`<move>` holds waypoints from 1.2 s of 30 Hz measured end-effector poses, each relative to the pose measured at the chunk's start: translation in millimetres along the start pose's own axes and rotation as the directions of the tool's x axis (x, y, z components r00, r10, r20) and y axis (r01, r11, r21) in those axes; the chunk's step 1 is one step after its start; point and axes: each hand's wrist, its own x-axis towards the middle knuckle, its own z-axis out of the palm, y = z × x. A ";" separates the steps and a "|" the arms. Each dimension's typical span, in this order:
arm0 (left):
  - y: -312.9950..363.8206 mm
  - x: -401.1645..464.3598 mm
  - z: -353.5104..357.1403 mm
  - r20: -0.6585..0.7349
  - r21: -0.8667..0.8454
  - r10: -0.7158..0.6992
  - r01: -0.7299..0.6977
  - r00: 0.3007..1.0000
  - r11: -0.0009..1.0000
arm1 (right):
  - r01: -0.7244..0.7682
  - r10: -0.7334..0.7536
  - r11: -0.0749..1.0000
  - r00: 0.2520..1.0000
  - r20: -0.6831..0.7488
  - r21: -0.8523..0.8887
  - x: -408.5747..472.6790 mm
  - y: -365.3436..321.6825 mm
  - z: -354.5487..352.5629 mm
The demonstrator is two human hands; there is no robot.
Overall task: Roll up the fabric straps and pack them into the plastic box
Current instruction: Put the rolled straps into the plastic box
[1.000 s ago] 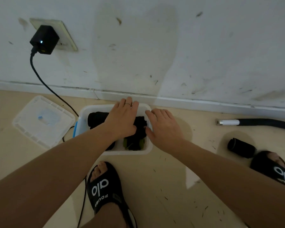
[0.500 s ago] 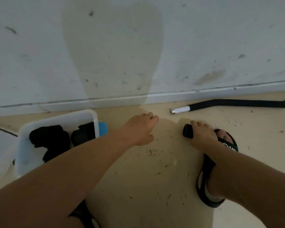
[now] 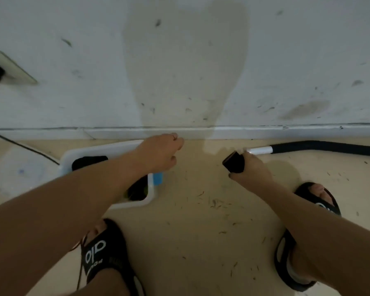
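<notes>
2 hands showed: the right hand (image 3: 251,169) gripped 1 rolled strap (image 3: 233,163) above the floor (image 3: 201,242); the left hand (image 3: 158,152), loosely curled and holding nothing, hovered over 1 plastic box (image 3: 107,149) near the wall (image 3: 179,60).

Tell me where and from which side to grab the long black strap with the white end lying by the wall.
Grip the long black strap just behind its white end, coming from above. It lies flat along the baseboard, so the wall blocks the far side. That end lies nearest the right hand, which already holds a rolled strap; the left hand holds nothing.
</notes>
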 end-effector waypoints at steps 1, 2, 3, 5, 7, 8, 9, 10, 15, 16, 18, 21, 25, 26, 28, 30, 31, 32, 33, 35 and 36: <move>-18.0 -12.9 -6.8 -0.023 -0.012 -0.044 0.043 0.999 0.999 | 0.066 -0.066 0.998 0.998 -0.016 0.024 -3.6 -30.2 -1.3; -36.0 -26.8 -12.7 -0.030 -0.027 -0.089 0.088 0.996 0.996 | 0.136 -0.135 0.990 0.990 -0.034 0.047 -9.3 -62.1 -1.8; -53.7 -41.7 -17.0 -0.025 -0.042 -0.131 0.130 0.991 0.991 | 0.199 -0.197 0.977 0.980 -0.043 0.075 -16.7 -94.4 -1.3; -88.0 -71.3 -17.9 0.013 -0.057 -0.214 0.215 0.977 0.975 | 0.329 -0.329 0.937 0.944 -0.024 0.120 -33.9 -154.0 6.0; -117.6 -100.2 -10.7 0.079 -0.043 -0.290 0.294 0.954 0.955 | 0.454 -0.461 0.885 0.885 0.060 0.108 -52.3 -204.0 21.5; -130.0 -114.3 -5.0 0.111 -0.035 -0.327 0.333 0.938 0.942 | 0.508 -0.513 0.858 0.850 0.116 0.074 -59.7 -224.5 33.0; -141.1 -127.7 1.4 0.139 -0.032 -0.364 0.371 0.921 0.928 | 0.555 -0.551 0.831 0.817 0.170 0.029 -65.8 -242.6 46.1; -151.4 -139.8 8.6 0.161 -0.031 -0.398 0.408 0.903 0.912 | 0.595 -0.578 0.804 0.787 0.218 -0.017 -69.8 -257.7 61.5; -187.5 -173.6 37.1 0.232 -0.092 -0.452 0.482 0.861 0.871 | 0.691 -0.613 0.703 0.709 0.347 -0.168 -62.4 -297.1 144.0; -191.8 -175.5 41.0 0.241 -0.102 -0.450 0.483 0.860 0.869 | 0.684 -0.597 0.705 0.714 0.365 -0.184 -58.2 -302.0 155.7; -199.5 -175.1 49.6 0.254 -0.120 -0.434 0.473 0.864 0.873 | 0.667 -0.562 0.720 0.723 0.403 -0.191 -50.5 -311.7 173.4; -210.7 -170.7 64.4 0.283 -0.151 -0.416 0.468 0.864 0.871 | 0.641 -0.504 0.749 0.716 0.482 -0.170 -42.1 -321.5 194.7; -221.1 -171.7 82.3 0.275 -0.135 -0.451 0.498 0.849 0.856 | 0.588 -0.482 0.804 0.732 0.482 -0.088 -38.0 -326.3 212.1; -223.2 -174.2 87.2 0.262 -0.114 -0.481 0.522 0.837 0.846 | 0.579 -0.482 0.813 0.733 0.479 -0.068 -38.2 -327.4 213.9; -227.8 -177.5 98.5 0.255 -0.104 -0.544 0.582 0.799 0.806 | 0.570 -0.489 0.821 0.736 0.468 -0.038 -39.7 -328.5 214.6; -228.9 -177.2 108.7 0.303 -0.184 -0.567 0.631 0.766 0.754 | 0.554 -0.497 0.832 0.745 0.445 0.001 -40.9 -325.7 215.6; -229.2 -175.4 113.2 0.334 -0.248 -0.562 0.646 0.757 0.722 | 0.545 -0.502 0.838 0.752 0.428 0.025 -42.2 -323.3 215.7; -229.9 -173.5 117.1 0.360 -0.300 -0.556 0.657 0.749 0.691 | 0.533 -0.504 0.845 0.760 0.411 0.050 -43.4 -320.9 215.4; -230.6 -172.2 119.6 0.371 -0.335 -0.553 0.663 0.746 0.670 | 0.522 -0.502 0.850 0.766 0.402 0.069 -44.5 -318.5 214.7; -231.3 -171.3 122.4 0.371 -0.374 -0.558 0.669 0.742 0.642 | 0.497 -0.488 0.863 0.772 0.406 0.093 -45.5 -314.1 213.1; -231.7 -171.1 123.7 0.369 -0.388 -0.560 0.670 0.742 0.633 | 0.482 -0.477 0.870 0.776 0.411 0.101 -45.9 -312.5 212.5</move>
